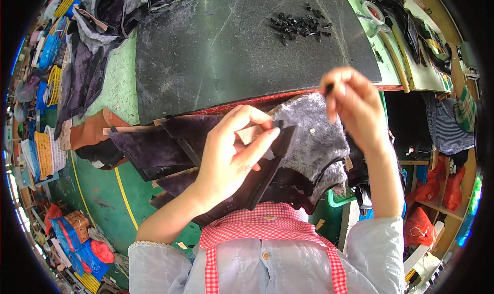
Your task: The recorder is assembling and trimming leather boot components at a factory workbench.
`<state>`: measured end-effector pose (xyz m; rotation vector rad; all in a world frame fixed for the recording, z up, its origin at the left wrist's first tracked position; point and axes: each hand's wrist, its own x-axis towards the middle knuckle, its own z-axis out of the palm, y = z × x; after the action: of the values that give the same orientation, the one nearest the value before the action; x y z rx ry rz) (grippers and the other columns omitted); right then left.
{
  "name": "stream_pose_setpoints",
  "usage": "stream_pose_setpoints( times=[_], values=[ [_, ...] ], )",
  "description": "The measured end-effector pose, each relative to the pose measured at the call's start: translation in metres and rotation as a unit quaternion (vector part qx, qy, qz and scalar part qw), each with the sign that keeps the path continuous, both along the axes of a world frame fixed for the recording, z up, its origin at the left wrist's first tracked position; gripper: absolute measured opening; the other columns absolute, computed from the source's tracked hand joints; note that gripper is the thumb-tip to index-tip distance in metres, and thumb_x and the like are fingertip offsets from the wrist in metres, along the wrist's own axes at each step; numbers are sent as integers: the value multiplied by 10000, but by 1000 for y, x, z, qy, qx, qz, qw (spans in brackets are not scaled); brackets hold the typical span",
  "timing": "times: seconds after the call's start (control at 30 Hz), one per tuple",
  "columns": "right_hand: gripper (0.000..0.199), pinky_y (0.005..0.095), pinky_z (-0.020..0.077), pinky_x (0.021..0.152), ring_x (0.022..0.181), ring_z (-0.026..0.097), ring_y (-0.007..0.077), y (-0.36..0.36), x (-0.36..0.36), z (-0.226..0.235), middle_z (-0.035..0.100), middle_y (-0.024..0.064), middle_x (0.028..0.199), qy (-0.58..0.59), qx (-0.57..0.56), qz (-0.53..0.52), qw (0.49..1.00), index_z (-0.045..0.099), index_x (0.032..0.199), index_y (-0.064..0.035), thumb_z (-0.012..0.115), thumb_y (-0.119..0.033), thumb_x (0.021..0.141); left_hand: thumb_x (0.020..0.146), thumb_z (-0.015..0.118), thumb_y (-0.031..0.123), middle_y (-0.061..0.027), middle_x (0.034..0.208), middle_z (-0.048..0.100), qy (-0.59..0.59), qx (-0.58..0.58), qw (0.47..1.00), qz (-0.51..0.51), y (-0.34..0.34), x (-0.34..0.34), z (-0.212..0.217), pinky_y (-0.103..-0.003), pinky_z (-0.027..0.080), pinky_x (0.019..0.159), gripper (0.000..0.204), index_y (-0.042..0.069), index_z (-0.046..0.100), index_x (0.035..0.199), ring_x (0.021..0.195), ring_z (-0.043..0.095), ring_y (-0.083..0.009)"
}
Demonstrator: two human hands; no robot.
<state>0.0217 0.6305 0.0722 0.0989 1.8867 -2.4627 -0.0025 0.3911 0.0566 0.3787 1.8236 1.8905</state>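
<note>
- Left hand (pixel 231 155) pinches the dark shoe-upper piece (pixel 267 165) by its top edge, thumb over a tan lining patch.
- Right hand (pixel 355 106), at 2 o'clock from the left, fingertips closed on one small black clip (pixel 328 89).
- Clip pile (pixel 301 25) sits on the dark stone slab (pixel 231 47) at 12 o'clock.
- Grey fur piece (pixel 314 139) lies under both hands.
- Risk: clip is tiny and held by its tip; could slip into the fur and get lost.
- Risk: upper piece unsupported, may sag and misalign.

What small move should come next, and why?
Probably bring the right hand down to the dark panel. Its fingertips pinch a small black piece above it, while the left hand holds the panel's edge out.
</note>
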Motion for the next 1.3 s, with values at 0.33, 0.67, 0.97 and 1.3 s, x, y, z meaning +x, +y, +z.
stream_pose_setpoints(
  times=[0.33, 0.67, 0.97, 1.3],
  values=[
    [145, 220, 536, 621, 710, 638, 103, -37, 59, 23, 657, 70, 879, -50, 112, -75, 990, 620, 1025, 23, 651, -31, 894, 933, 599, 71, 28, 799, 534, 74, 3, 995, -60, 23, 21, 1, -170, 465, 486, 76, 36, 544, 970, 643, 483, 10],
    [194, 189, 476, 601, 691, 603, 39, -40, 66, 29, 663, 10, 852, 34, 325, -54, 944, 634, 975, -18, 715, 17, 802, 879, 621, -11, -96, 806, 547, 77, 15, 995, -53, 26, 27, 8, -286, 447, 625, 103, -13, 534, 935, 684, 563, -164],
    [100, 227, 463, 570, 628, 615, 54, 19, 94, 52, 664, 29, 699, -107, 389, -31, 914, 666, 831, -2, 646, -96, 859, 953, 547, 26, 1, 825, 514, 21, -6, 999, -37, 18, 15, 1, -174, 354, 555, 58, 11, 491, 962, 648, 439, 5],
    [151, 326, 514, 783, 894, 630, 221, 42, 123, -30, 671, 37, 915, 70, 556, -29, 828, 686, 875, -70, 729, -38, 734, 974, 529, 105, -39, 686, 533, 124, -104, 981, -104, 38, 11, -23, -234, 383, 477, 92, 29, 480, 959, 503, 487, -70]
  ],
)
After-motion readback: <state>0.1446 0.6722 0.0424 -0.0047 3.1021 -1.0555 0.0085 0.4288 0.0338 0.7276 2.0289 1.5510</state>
